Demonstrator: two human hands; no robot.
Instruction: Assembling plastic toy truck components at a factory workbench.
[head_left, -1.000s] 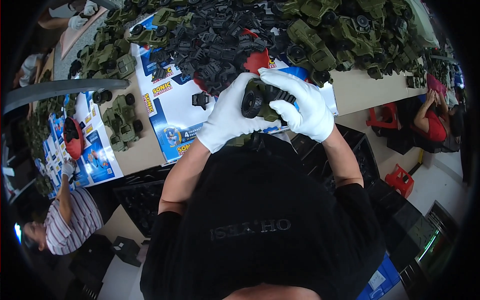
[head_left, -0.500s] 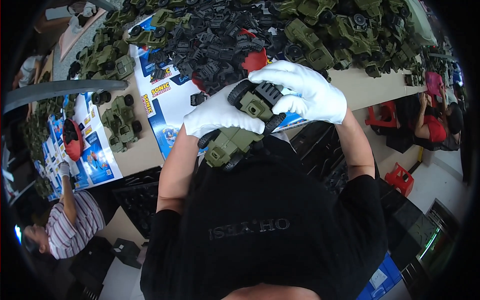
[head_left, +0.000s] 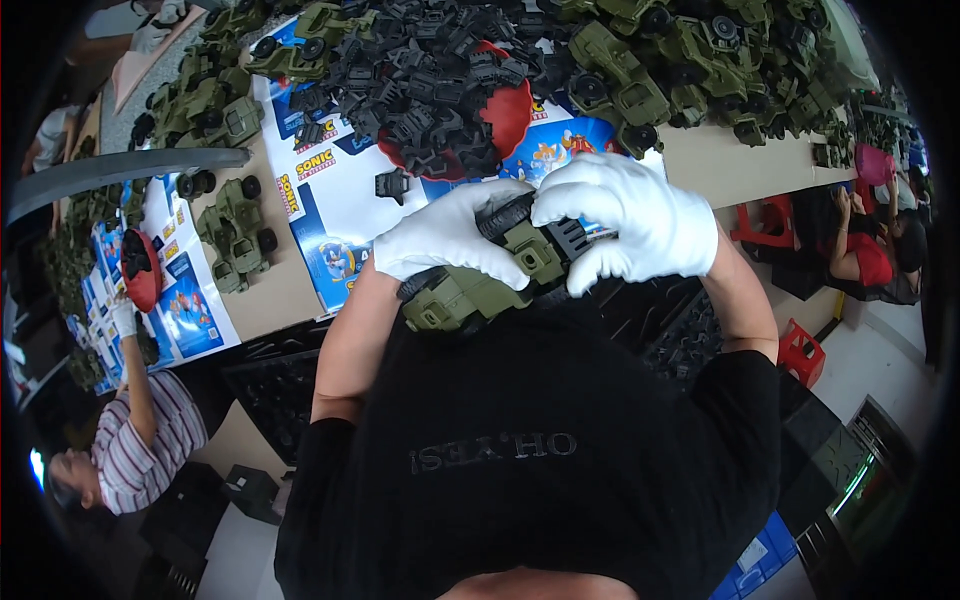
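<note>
Close to my body, a green toy jeep (head_left: 455, 295) with black wheels lies tilted, its front end toward the right. My left hand (head_left: 450, 235), in a white glove, is closed around its middle, thumb across the near side. At the jeep's front sits a black slatted bumper piece (head_left: 570, 238). The white-gloved right hand (head_left: 640, 220) pinches that piece with fingers above and thumb below. My fingers partly hide where bumper and jeep meet. Just beyond my left hand, a loose black part (head_left: 392, 185) lies on the printed sheet.
A red bowl (head_left: 508, 125) heaped with black parts (head_left: 420, 75) stands ahead. Green toy jeeps (head_left: 625, 80) pile up at the far right, and another jeep (head_left: 235, 235) lies at the left. A grey curved bar (head_left: 130, 175) crosses the left side, near a co-worker in stripes (head_left: 155, 435).
My hands and the jeep have shifted slightly right, and its front end sits lower. The right hand has come down a little, still at the bumper piece. More of the red bowl shows.
</note>
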